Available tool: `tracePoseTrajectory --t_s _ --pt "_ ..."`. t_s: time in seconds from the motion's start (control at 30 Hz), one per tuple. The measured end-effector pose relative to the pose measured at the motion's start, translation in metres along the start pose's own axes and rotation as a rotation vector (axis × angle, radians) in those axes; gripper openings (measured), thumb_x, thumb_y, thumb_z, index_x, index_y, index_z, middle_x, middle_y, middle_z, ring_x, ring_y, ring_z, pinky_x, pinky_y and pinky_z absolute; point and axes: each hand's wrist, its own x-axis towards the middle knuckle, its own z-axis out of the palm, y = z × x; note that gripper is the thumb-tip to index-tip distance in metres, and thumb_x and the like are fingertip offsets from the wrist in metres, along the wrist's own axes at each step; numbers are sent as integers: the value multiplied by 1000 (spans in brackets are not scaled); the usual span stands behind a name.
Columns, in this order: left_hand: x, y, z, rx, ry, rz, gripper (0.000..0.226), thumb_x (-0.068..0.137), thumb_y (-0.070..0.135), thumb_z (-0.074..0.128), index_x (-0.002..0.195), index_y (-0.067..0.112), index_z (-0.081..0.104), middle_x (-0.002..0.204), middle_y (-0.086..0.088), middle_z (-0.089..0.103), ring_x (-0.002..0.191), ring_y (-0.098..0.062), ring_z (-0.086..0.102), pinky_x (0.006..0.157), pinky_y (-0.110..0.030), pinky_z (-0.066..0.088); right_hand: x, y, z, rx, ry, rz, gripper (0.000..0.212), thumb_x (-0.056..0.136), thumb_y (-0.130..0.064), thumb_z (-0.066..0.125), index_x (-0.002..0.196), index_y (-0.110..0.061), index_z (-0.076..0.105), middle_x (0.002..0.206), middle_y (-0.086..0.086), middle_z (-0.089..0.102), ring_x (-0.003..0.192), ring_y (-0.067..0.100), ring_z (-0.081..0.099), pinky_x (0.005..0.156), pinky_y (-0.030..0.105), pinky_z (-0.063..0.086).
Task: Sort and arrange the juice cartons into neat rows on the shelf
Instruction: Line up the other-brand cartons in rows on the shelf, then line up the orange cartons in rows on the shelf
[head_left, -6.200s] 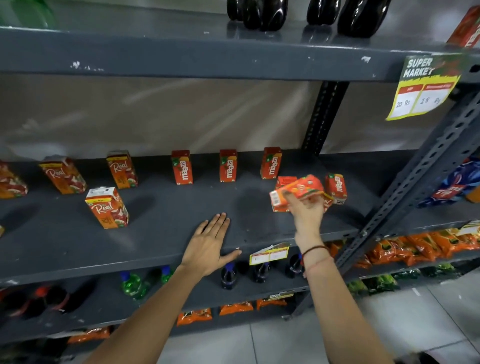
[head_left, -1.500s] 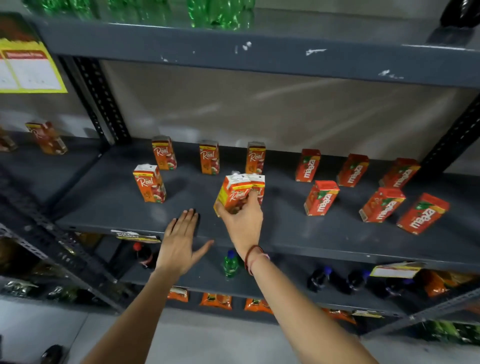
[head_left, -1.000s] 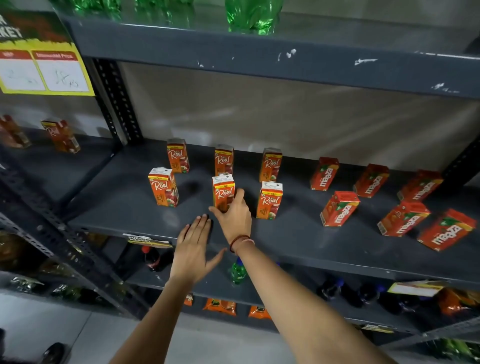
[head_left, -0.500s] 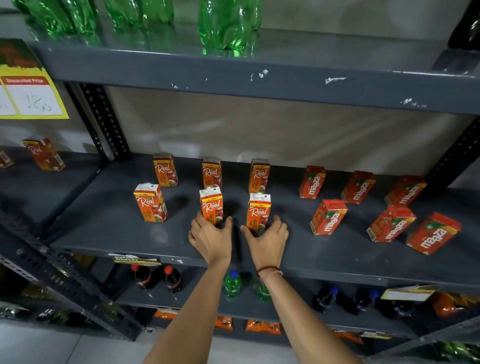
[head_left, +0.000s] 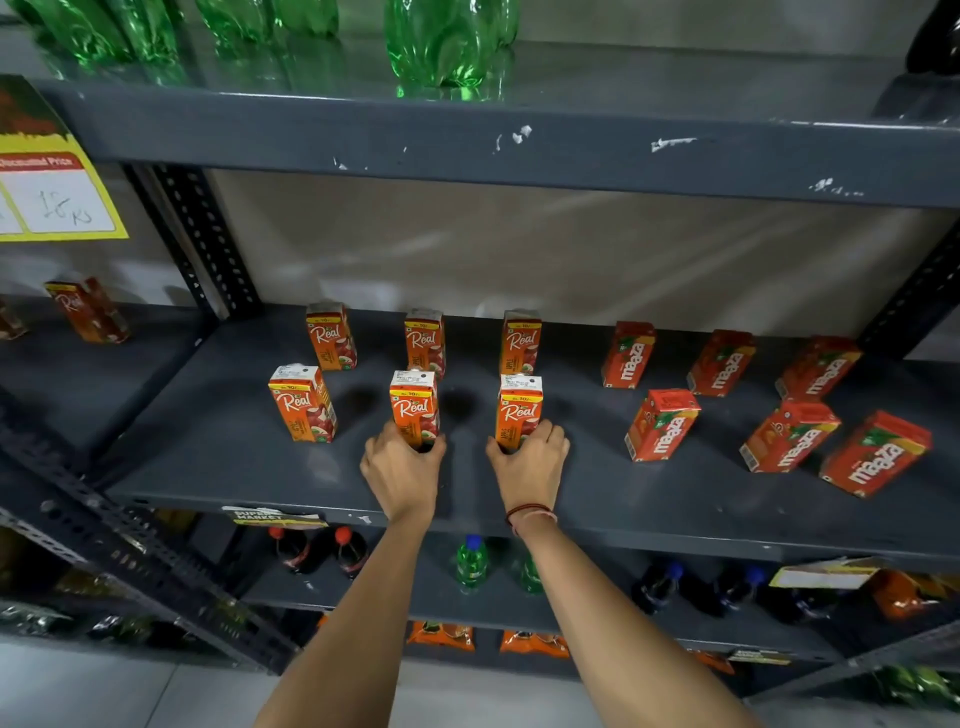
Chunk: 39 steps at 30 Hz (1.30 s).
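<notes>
Grey metal shelf (head_left: 218, 452): six Real cartons upright, two rows of three, left half. Six Maaza cartons (head_left: 662, 423) right half, looser, front ones tilted. Left hand (head_left: 402, 470): fingers closed around base of front middle Real carton (head_left: 414, 408). Right hand (head_left: 530, 465): fingers closed around base of front right Real carton (head_left: 520, 410). Green bottles (head_left: 449, 39) on shelf above.

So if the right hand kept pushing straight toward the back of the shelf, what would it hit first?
The right hand already touches the front orange Real juice carton. Pushed straight back, that carton would probably meet the Real carton standing behind it, though depth is hard to judge.
</notes>
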Motion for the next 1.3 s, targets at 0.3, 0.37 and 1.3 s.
tracePoseTrajectory --t_s 0.3,0.37,1.3 --pt "-2 1 -1 -45 0 -6 45 66 25 81 92 -4 59 88 -24 68 90 -40 58 85 -50 46 -5 -2 0 6 33 -19 47 69 -31 76 94 2 53 96 19 57 96 31 51 90 38 43" --pt "-2 2 -2 -54 -4 -10 45 66 25 81 92 -4 59 88 -24 68 90 -40 58 85 -51 46 -5 -2 -1 13 34 -15 48 69 -31 77 95 2 53 97 19 57 96 31 51 90 38 43" --pt "-141 73 47 -362 -92 189 53 85 39 62 129 16 43 126 -14 46 119 -32 44 101 -49 38 56 186 -182 177 347 206 61 72 -19 79 118 6 50 115 27 49 109 43 49 95 48 43"
